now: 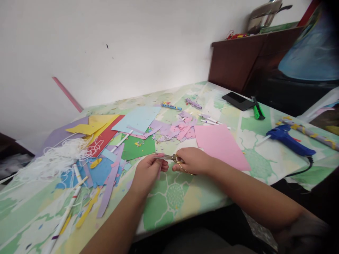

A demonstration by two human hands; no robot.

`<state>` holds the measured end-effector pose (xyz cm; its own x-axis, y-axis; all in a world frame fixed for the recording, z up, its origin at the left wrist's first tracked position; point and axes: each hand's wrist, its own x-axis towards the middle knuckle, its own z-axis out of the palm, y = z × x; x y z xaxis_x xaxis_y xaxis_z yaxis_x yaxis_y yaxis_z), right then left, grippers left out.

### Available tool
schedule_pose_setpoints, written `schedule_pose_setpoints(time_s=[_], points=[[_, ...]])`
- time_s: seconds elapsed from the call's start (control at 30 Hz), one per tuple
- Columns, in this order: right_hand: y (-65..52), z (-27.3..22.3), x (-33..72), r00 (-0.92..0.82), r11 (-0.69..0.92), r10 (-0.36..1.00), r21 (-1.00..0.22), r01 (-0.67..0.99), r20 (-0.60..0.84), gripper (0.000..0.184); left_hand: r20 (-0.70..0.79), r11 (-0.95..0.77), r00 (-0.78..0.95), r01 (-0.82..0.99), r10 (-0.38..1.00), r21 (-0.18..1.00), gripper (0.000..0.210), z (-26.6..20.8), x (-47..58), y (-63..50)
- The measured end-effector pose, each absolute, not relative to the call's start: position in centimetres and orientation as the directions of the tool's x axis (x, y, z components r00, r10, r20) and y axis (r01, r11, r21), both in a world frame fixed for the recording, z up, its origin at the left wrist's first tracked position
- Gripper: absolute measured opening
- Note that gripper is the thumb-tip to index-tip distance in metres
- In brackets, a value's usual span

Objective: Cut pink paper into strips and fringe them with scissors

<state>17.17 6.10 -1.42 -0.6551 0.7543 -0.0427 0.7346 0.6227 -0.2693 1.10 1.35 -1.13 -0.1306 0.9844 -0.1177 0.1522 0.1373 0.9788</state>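
Note:
My right hand (194,160) grips a small pair of scissors (171,157) by its gold-coloured handles, the blades pointing left. Between the fingers of my left hand (148,171) is a small piece of pink paper (159,155), and the scissor blades lie at it. Whether the blades are cutting into it cannot be made out. Both hands are above the near edge of the table. Just beyond my right forearm lies a pink sheet (221,144). A green sheet (139,147) with small scraps on it lies past my left hand.
White string (63,155) is heaped at left among coloured sheets, strips and markers. Pink and lilac scraps (182,128) cover the middle. A blue glue gun (290,139), a green cutter (258,111) and a black phone-like slab (237,101) lie at right. A white wall stands behind.

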Motion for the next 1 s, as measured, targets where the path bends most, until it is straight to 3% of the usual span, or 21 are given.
schedule_pose_setpoints(time_s=[0.53,0.83,1.0], points=[[6.37,-1.11,17.21,-0.645,0.618,0.761,-0.23,0.752,-0.062,0.05,-0.118,0.14,-0.122,0.183,0.985,0.973,0.02,-0.64,1.12,1.24],[6.66,-1.31,17.25,-0.619,0.606,0.785,-0.166,0.777,-0.031,0.052,-0.175,0.178,-0.066,0.048,0.982,0.983,0.018,-0.58,1.29,1.37],[6.66,-1.36,17.43,-0.62,0.604,0.784,-0.183,0.775,-0.036,0.051,-0.166,0.172,-0.093,0.064,0.982,0.983,0.02,-0.51,1.23,1.43]])
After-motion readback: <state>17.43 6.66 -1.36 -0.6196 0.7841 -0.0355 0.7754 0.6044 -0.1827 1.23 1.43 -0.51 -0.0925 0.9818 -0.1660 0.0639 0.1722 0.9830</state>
